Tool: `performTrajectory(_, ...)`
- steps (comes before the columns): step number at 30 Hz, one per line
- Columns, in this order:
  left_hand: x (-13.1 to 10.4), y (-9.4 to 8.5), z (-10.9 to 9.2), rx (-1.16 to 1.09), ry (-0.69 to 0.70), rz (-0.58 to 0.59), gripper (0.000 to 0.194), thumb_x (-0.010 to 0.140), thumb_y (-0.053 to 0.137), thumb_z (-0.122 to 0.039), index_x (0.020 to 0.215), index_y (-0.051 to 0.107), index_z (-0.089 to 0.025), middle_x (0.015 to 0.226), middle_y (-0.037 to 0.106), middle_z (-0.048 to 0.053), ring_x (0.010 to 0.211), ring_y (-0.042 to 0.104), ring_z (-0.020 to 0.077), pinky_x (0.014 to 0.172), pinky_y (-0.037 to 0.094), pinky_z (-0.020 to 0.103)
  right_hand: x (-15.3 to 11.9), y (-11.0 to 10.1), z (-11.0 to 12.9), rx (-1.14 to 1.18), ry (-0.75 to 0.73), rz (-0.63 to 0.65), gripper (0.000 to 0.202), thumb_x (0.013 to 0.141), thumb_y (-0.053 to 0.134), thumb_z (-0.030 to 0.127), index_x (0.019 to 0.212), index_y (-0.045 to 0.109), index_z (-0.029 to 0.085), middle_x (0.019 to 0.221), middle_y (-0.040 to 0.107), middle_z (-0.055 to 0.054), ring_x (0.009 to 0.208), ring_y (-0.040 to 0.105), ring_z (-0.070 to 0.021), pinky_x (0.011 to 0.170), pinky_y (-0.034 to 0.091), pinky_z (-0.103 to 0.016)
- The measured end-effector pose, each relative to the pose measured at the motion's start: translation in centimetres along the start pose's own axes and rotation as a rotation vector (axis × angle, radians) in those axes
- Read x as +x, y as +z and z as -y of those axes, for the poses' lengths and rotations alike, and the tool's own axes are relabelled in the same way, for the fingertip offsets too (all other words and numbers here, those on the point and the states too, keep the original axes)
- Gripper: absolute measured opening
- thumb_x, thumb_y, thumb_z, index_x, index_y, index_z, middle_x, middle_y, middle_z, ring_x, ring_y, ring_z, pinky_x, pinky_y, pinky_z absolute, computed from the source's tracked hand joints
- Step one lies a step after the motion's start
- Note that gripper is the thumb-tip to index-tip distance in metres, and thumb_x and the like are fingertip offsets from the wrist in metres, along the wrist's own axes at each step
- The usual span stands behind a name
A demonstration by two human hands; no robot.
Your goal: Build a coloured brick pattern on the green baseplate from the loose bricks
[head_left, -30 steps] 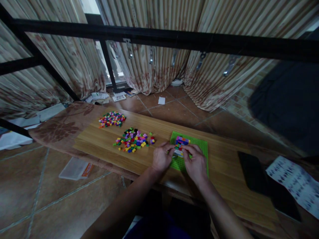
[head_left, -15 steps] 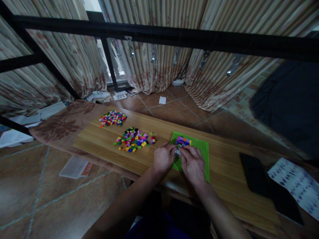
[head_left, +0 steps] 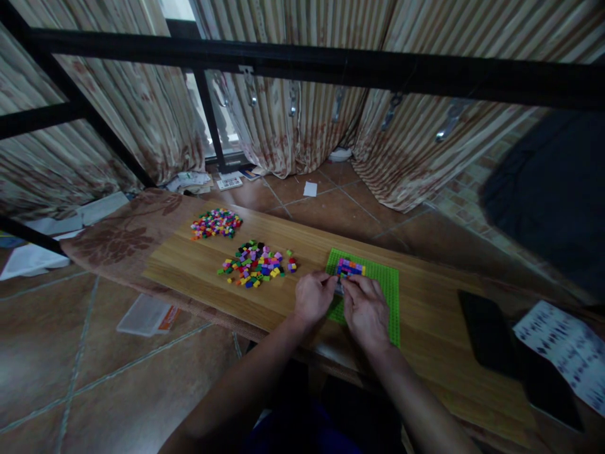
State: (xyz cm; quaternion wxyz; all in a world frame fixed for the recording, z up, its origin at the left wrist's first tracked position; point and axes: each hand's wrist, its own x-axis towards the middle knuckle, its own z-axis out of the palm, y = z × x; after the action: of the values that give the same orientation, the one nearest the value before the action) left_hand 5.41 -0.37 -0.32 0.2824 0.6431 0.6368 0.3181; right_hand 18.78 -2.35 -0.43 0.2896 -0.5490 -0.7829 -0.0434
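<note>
A green studded baseplate (head_left: pixel 390 296) lies on the wooden board, carrying a small block of toy bricks (head_left: pixel 350 267) in purple, orange, blue and yellow. At the near left side of these bricks, my left hand (head_left: pixel 312 296) has its thumb and fingertips pinched together. My right hand (head_left: pixel 366 309) comes over the baseplate from the near side, its fingers also closed in a pinch, almost meeting the left fingertips. What sits between the fingertips is too small and covered to make out. The hands hide the near part of the brick block.
Left of the hands lie a loose brick pile (head_left: pixel 255 265) and a farther pile of smaller pieces (head_left: pixel 216 223). A black tablet-like slab (head_left: pixel 486 331) and a printed sheet (head_left: pixel 562 347) are at right. A dark metal bar (head_left: pixel 302 60) with hooks crosses above the board (head_left: pixel 425 315).
The view has shifted slightly. Both hands stay at the bricks in nearly the same pinch; red bits seen between the fingers earlier are now mostly covered.
</note>
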Motion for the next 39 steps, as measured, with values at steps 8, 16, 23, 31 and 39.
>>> performTrajectory(8,0.0,0.0,-0.9,-0.014,-0.133,-0.013,0.029,0.086,0.053,-0.031,0.07,0.074,-0.018,0.061,0.064,0.001,0.055,0.053,0.0103,0.053,0.031,0.022,-0.1,0.2,0.1,0.046,0.05,0.035,0.029,0.093,0.042,0.021,0.103,0.069,0.018,0.1,0.062,-0.008,0.09,0.05,-0.022,0.081,0.045,-0.035)
performTrajectory(16,0.0,-0.1,-1.2,-0.033,-0.156,-0.027,0.029,0.085,0.053,-0.029,0.066,0.072,-0.017,0.057,0.06,0.001,0.055,0.053,0.0104,0.052,0.029,0.022,-0.4,0.7,0.0,0.063,0.056,0.036,0.032,0.093,0.04,0.021,0.104,0.069,0.017,0.1,0.062,-0.01,0.093,0.049,-0.023,0.083,0.046,-0.037)
performTrajectory(23,-0.7,-1.7,0.1,-0.106,-0.113,-0.037,0.039,0.091,0.045,-0.034,0.066,0.068,-0.015,0.057,0.059,0.0,0.056,0.052,0.0109,0.053,0.033,0.021,-1.1,-0.6,-0.2,0.162,0.117,-0.101,0.033,0.094,0.041,0.026,0.113,0.067,0.02,0.103,0.063,-0.009,0.097,0.052,-0.0225,0.084,0.047,-0.038)
performTrajectory(31,-5.3,-6.4,7.0,-0.186,-0.051,-0.162,0.025,0.085,0.051,-0.03,0.091,0.071,-0.017,0.092,0.073,0.006,0.086,0.067,0.0192,0.08,0.051,0.03,-7.8,-0.7,1.6,0.283,0.202,-0.041,0.025,0.093,0.045,0.026,0.102,0.069,0.023,0.101,0.064,-0.007,0.094,0.058,-0.0206,0.083,0.05,-0.036)
performTrajectory(39,-6.9,-11.5,12.1,0.157,-0.108,-0.447,0.035,0.084,0.051,-0.035,0.113,0.064,-0.018,0.112,0.063,0.01,0.099,0.063,0.0239,0.088,0.052,0.037,-9.2,1.1,6.3,0.402,0.082,0.081,0.024,0.092,0.046,0.015,0.1,0.067,0.024,0.094,0.064,-0.005,0.093,0.059,-0.018,0.081,0.052,-0.033)
